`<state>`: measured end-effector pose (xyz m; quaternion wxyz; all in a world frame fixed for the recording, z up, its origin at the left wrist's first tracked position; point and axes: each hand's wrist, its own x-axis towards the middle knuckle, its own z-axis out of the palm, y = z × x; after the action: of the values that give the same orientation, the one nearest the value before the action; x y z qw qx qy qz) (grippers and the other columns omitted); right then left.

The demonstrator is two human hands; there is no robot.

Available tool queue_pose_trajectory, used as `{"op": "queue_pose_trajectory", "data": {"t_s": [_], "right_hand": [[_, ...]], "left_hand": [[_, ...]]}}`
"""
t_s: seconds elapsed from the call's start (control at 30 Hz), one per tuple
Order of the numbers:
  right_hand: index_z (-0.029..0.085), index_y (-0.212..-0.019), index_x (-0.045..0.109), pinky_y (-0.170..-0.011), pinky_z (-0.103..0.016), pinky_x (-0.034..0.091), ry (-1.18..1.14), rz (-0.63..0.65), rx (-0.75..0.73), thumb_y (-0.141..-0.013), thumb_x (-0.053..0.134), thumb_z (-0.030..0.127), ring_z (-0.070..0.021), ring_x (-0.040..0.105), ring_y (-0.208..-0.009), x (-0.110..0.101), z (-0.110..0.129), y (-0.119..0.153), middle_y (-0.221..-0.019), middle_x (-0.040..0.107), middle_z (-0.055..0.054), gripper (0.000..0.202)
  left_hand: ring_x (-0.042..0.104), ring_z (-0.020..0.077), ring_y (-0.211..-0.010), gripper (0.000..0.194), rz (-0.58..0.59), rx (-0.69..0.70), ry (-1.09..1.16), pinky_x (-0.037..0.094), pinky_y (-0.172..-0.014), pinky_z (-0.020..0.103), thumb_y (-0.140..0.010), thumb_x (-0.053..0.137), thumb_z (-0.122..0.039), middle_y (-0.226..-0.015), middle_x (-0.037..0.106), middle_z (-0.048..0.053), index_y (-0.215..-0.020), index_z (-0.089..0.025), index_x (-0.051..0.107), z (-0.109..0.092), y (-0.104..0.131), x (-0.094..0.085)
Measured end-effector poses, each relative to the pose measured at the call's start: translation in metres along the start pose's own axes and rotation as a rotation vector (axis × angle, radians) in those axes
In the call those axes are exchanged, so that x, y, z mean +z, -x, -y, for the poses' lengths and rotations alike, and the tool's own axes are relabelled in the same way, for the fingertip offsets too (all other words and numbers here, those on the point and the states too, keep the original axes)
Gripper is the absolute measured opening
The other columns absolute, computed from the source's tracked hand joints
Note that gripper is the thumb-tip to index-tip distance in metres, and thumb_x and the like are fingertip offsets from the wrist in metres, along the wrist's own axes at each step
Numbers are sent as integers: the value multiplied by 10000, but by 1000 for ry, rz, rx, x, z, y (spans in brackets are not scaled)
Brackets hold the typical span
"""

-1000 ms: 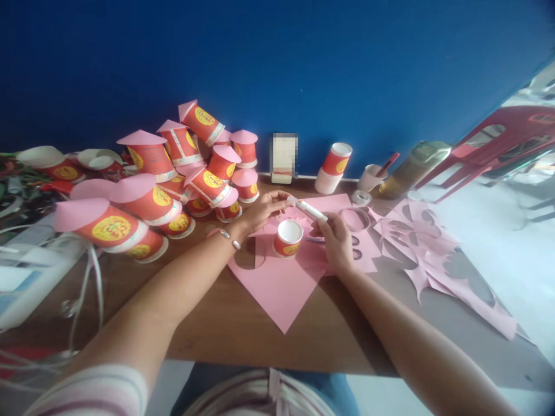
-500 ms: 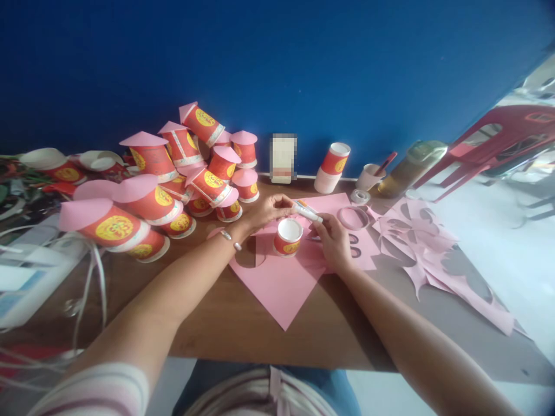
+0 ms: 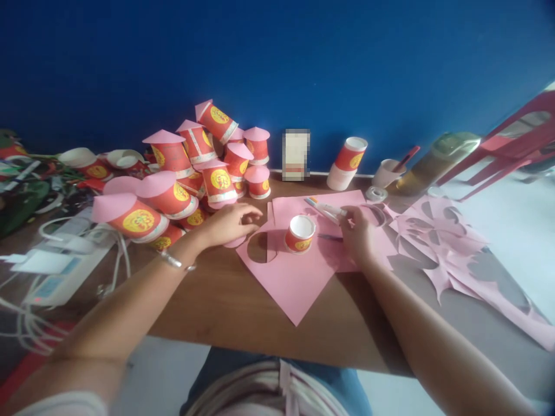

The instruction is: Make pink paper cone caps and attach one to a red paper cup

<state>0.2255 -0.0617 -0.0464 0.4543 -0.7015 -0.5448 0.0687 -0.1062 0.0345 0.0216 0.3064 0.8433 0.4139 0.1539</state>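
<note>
A short red and white paper cup (image 3: 300,234) stands open end up on pink paper sheets (image 3: 295,289). My right hand (image 3: 358,231) is right of the cup, its fingers closed on a white glue tube (image 3: 328,209) that lies low over the paper. Left of the cup, my left hand (image 3: 236,222) hovers near the table beside a pile of red cups with pink cone tops (image 3: 141,221). Its fingers are curved and apart, and nothing shows between them. A pink piece lies partly under that hand.
Cut pink scraps (image 3: 455,254) spread at the right. Along the blue wall stand stacked cups (image 3: 347,164), a tape roll (image 3: 376,193), a cup with a red pen (image 3: 388,172) and a bottle (image 3: 437,162). A power strip (image 3: 65,274) with white cables lies left.
My left hand has let go of the glue tube and moved left, towards the pile of cups. My right hand has lowered the tube to the right of the cup. The view has shifted slightly.
</note>
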Motion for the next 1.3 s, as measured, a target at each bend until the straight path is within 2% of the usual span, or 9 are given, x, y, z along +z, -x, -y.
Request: {"op": "queue_pose_trajectory", "data": {"t_s": [0.13, 0.27, 0.43, 0.57, 0.7, 0.83, 1.0, 1.17, 1.3], "right_hand": [[213, -1026, 691, -884, -475, 506, 126, 33, -60, -881, 543, 275, -321, 638, -983, 7, -4, 2, -1026, 733, -134, 216], [210, -1079, 688, -933, -515, 481, 190, 39, -94, -880, 572, 298, -342, 604, -1045, 12, -4, 7, -1114, 712, -145, 247], [202, -1117, 680, -956, -519, 484, 170, 69, -125, -887, 597, 309, -346, 607, -1076, 11, -4, 8, -1120, 708, -148, 267], [208, -1099, 680, -951, -508, 494, 163, 57, -137, -889, 607, 309, -346, 615, -1084, 12, -4, 8, -1105, 716, -137, 245], [214, -1075, 687, -918, -498, 506, 154, 40, -162, -875, 596, 285, -341, 624, -1047, 14, -4, 9, -1069, 725, -131, 231], [221, -1063, 692, -913, -511, 509, 156, 51, -157, -870, 599, 288, -349, 626, -1034, 13, -3, 9, -1064, 729, -130, 224], [214, -1053, 698, -909, -517, 509, 147, 74, -142, -891, 597, 320, -350, 628, -1015, 13, -4, 8, -1053, 730, -136, 219], [223, -1043, 706, -899, -502, 510, 155, 62, -149, -881, 589, 306, -339, 626, -997, 15, -5, 8, -1048, 739, -126, 217], [219, -1050, 709, -886, -501, 515, 159, 79, -142, -879, 580, 302, -341, 632, -1005, 14, -4, 9, -1057, 739, -132, 230]], "left_hand": [[707, 201, -890, 312, 121, 11, -28, 565, -832, 334, -859, 723, -339, -1054, 771, 57, -1146, -220, 743, -3, 31, 0], [705, 225, -939, 280, 107, 62, -143, 557, -874, 351, -850, 723, -294, -1073, 758, 67, -1120, -222, 744, -6, 42, 6], [663, 269, -1182, 234, -35, 115, -282, 530, -1030, 388, -943, 629, -322, -1254, 713, 77, -1139, -250, 733, -3, 66, 7], [627, 321, -1248, 339, -174, -2, -437, 482, -1112, 468, -930, 641, -362, -1292, 690, 109, -1242, -235, 687, 10, 78, 7], [598, 350, -1314, 491, -158, -128, -436, 467, -1127, 489, -918, 643, -442, -1369, 659, 130, -1353, -216, 613, 16, 79, 6], [609, 354, -1294, 497, -107, -182, -410, 490, -1077, 478, -903, 632, -466, -1360, 663, 133, -1330, -213, 604, 11, 77, 2], [661, 342, -1146, 497, -23, -259, -364, 528, -937, 439, -796, 710, -446, -1237, 674, 111, -1236, -230, 633, 11, 69, -2], [642, 313, -1092, 328, 1, -209, -324, 511, -918, 412, -735, 721, -427, -1171, 661, 78, -989, -231, 654, 20, 62, -4], [633, 308, -1078, 298, 6, -186, -330, 498, -909, 408, -719, 715, -393, -1119, 669, 77, -945, -230, 609, 19, 64, -4]]}}
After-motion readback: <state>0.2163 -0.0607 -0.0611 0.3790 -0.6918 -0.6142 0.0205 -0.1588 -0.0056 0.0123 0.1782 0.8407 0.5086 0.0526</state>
